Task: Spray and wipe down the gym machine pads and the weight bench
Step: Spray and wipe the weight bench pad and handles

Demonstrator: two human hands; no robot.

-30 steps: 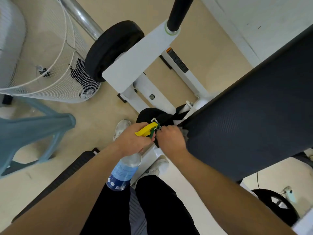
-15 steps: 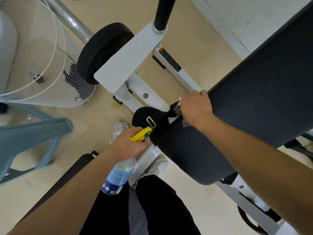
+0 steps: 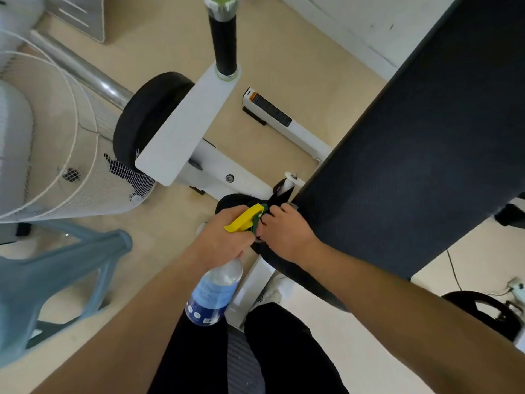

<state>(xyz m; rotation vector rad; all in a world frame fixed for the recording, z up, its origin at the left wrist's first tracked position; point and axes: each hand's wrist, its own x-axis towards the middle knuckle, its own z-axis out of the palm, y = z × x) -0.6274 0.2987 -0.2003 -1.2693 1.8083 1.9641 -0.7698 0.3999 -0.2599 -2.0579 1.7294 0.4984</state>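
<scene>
Pad: The long black textured bench pad (image 3: 412,166) slants from the upper right down toward me. Its rounded near end lies directly under my right grip.
Bottle: The clear plastic spray bottle with a blue label (image 3: 216,291) hangs from my left grip, its body pointing down toward my legs. Its yellow trigger head (image 3: 244,218) faces the pad's near end, just beside my right knuckles.
Left grip: My left grip (image 3: 221,240) is wrapped around the bottle's neck, grasping it below the trigger.
Right grip: My right grip (image 3: 284,231) rests on the pad's near corner, knuckles up and fingers curled down over the edge. The fingertips are hidden, so I cannot tell whether they grasp anything.
Frame: The white steel machine frame (image 3: 184,129) stands just beyond the pad's end. A black foam-covered handle (image 3: 224,44) rises from it and a black weight plate (image 3: 139,123) sits behind it.
Left side: A white wire fan guard (image 3: 71,155) and a pale blue plastic chair (image 3: 56,274) stand well apart from the pad.
Right floor: A second black weight plate (image 3: 483,311) lies beyond my right forearm.
Below: My black trousers (image 3: 284,351).
</scene>
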